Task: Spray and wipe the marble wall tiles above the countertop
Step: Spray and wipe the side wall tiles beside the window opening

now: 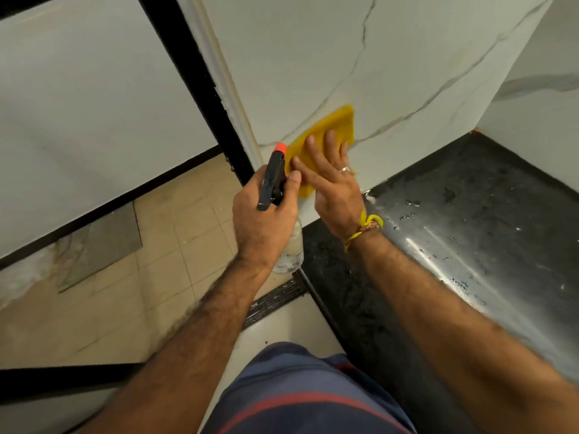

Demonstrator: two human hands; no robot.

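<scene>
The white marble wall tile (391, 67) with grey veins rises above the dark countertop (470, 208). A yellow cloth (329, 123) lies flat against the tile's lower left part. My right hand (332, 186) presses on the cloth with straight, spread fingers. My left hand (263, 217) grips a clear spray bottle (291, 249) with a black trigger head and orange nozzle. The nozzle points up toward the wall, just left of the cloth.
The countertop is wet and shiny, with droplets on it, and meets a second marble wall (539, 98) at the back right corner. A black door frame (194, 73) stands left of the tile. Beige floor tiles (175, 245) lie below on the left.
</scene>
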